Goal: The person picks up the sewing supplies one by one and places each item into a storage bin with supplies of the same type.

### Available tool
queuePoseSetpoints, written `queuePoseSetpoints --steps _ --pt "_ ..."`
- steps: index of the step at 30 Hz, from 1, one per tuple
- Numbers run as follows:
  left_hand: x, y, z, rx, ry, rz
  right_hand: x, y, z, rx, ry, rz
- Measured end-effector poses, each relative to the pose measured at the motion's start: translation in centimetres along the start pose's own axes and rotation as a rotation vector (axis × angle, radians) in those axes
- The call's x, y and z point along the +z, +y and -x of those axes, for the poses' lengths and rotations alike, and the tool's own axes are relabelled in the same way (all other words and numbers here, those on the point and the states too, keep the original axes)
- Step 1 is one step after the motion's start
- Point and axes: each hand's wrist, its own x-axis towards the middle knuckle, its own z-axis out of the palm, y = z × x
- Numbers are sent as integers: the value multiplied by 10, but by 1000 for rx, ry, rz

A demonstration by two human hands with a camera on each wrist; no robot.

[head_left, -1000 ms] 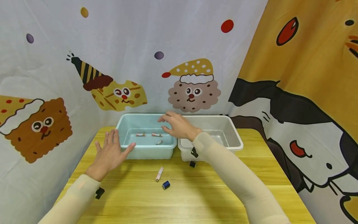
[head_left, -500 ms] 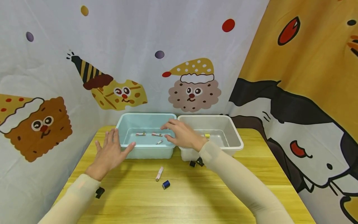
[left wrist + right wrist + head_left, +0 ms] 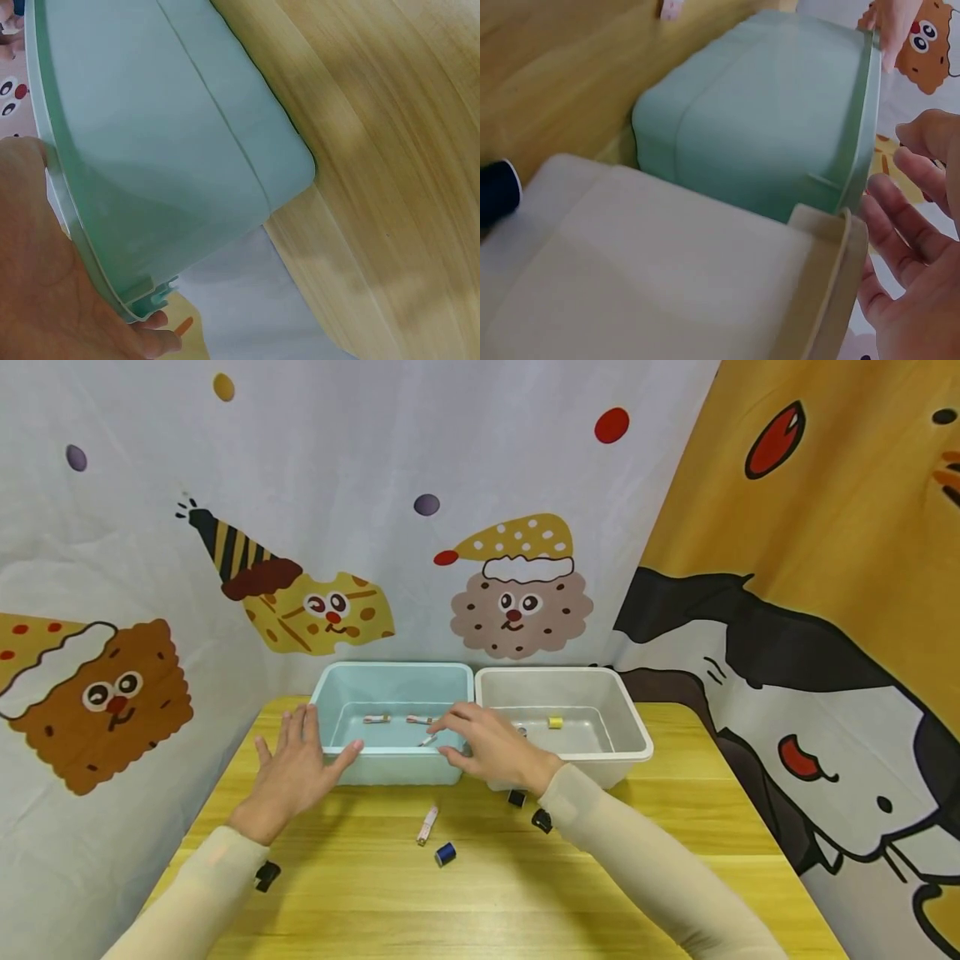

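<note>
My left hand [image 3: 291, 774] rests with straight fingers on the left rim of the light blue bin [image 3: 397, 768]; the left wrist view shows the palm against that rim. Over the blue bin's right front corner is my right hand [image 3: 495, 747], fingers relaxed and nothing seen in them. Inside the blue bin lie slim pink-and-white pieces [image 3: 377, 719], one partly behind the right fingers. A similar piece [image 3: 427, 826] with a metallic end lies on the table, near a blue thread spool [image 3: 446, 854]. The white bin [image 3: 637, 752] holds a yellow spool [image 3: 555, 723] and a partly hidden greyish item [image 3: 522, 732].
A black spool [image 3: 517, 798] stands on the wooden table [image 3: 480, 910] close to the white bin's front. Both bins sit side by side at the back edge, against a printed cloth [image 3: 337, 460].
My right hand has drawn back toward me and slightly right, from over the middle of the bins. The yellow spool, hidden at first, has come into view. My left hand stays put.
</note>
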Motion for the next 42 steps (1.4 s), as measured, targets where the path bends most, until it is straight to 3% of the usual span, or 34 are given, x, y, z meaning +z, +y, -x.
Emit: queuePoseSetpoints --steps 19,27,42 --pt "0 1 0 6 5 3 18 -17 32 -72 83 0" --pt "1 0 -2 -1 6 0 26 -21 43 -69 62 -54" --pt "1 0 1 5 2 -1 36 -28 51 -87 51 -24"
